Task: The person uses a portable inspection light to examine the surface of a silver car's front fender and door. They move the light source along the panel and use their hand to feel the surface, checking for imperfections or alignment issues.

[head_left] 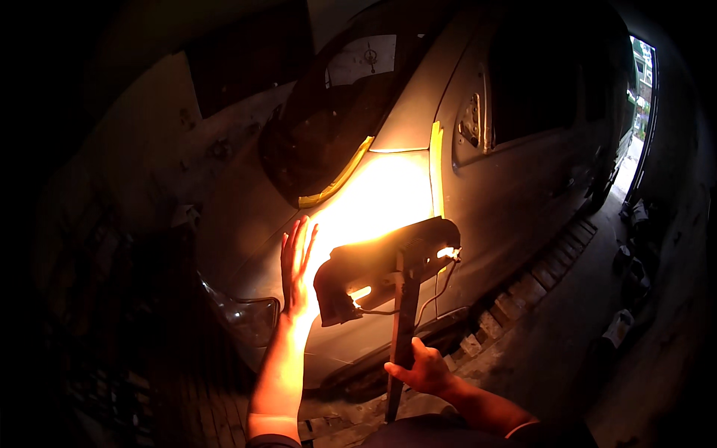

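From where I stand, the head view shows a pale car (515, 201) in a dim room, its front bodywork (385, 190) blazing under a lamp head (358, 261). That dark, wide housing sits low in front of the lit patch, with two glowing slots on its near side and a thin cable (442, 291) at its right end. A straight post (404, 317) runs down from it toward the person. The right hand (423, 367) is closed around this post, thumb across the near side; the fingers' far ends are hidden. The left hand (299, 261) is open, fingers extended upward, gripping nothing, just left of the lamp; I can't tell whether it touches the car. Yellow tape (438, 172) borders the bright area, also along the windscreen (321, 127). A headlight (250, 317) lies left of the left forearm.
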`<state>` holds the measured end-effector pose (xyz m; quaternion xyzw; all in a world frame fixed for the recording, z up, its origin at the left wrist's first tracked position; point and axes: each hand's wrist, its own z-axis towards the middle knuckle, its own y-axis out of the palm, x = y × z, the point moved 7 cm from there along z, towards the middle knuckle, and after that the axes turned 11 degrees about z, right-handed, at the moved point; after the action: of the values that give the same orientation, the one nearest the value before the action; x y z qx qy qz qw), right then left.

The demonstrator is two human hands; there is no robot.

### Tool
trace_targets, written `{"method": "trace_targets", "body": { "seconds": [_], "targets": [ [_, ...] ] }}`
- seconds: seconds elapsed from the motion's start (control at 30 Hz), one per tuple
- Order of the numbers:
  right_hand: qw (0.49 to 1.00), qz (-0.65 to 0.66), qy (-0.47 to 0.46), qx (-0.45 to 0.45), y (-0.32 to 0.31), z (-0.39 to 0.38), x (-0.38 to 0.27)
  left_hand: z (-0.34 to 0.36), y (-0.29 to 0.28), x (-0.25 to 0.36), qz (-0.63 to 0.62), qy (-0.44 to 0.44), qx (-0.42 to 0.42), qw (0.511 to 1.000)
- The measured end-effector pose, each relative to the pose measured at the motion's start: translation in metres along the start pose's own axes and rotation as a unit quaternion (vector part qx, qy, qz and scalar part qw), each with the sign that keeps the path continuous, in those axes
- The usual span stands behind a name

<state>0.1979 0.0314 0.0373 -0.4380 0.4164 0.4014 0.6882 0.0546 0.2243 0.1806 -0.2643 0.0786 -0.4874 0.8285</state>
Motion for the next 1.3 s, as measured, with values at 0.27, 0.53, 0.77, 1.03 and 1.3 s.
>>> {"method": "trace_targets", "body": {
  "seconds": [0.27, 0.53, 0.77, 1.03, 1.3],
  "targets": [
    [0.998, -0.037, -0.039, 0.037, -0.012, 0.004, 0.006, 0.002, 0.023, 0.001, 0.273, 0.024, -0.081, 0.958],
    [0.997, -0.011, 0.04, 0.058, -0.027, 0.001, 0.017, 0.037, 0.096, 0.004, 0.51, 0.085, -0.019, 0.856],
    [0.997, 0.004, 0.012, 0.077, -0.033, 0.003, 0.032, 0.07, 0.093, 0.042, 0.497, 0.162, -0.034, 0.852],
    [0.996, -0.005, 0.012, 0.084, -0.044, 0.007, 0.034, -0.004, 0.027, -0.04, 0.299, 0.087, -0.11, 0.944],
    [0.995, 0.013, 0.027, 0.091, -0.054, 0.011, 0.037, 0.02, 0.078, -0.016, 0.411, 0.003, -0.09, 0.907]
  ]
}}
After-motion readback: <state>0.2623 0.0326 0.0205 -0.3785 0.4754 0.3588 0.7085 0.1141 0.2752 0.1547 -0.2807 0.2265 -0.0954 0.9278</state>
